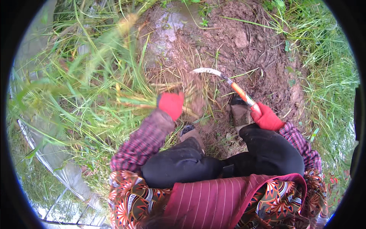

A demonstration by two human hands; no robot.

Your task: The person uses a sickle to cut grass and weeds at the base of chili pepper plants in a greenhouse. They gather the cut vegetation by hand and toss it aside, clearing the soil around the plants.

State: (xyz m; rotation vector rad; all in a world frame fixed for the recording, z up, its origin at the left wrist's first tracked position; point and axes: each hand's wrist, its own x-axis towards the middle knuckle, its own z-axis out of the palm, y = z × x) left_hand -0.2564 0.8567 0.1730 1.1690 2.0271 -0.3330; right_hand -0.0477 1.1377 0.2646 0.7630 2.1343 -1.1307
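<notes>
My left hand (pixel 171 106), in a red glove, is closed around a bunch of long grass (pixel 137 100). Green blades fan out to its left, and a blurred brown clump (pixel 197 93), maybe roots with soil, shows on its right. The red-gloved right hand (pixel 268 118) grips the orange and white handle of a sickle (pixel 239 91). Its curved blade (pixel 207 70) points left over the muddy ground, just above the brown clump. Whether the blade touches the clump I cannot tell.
Bare wet soil (pixel 257 57) with flattened stems lies ahead. Uncut-looking grass (pixel 331 74) stands on the right. A pale sheet (pixel 48 151) runs along the left side. My boots (pixel 241 114) are planted in the mud, close below the sickle handle.
</notes>
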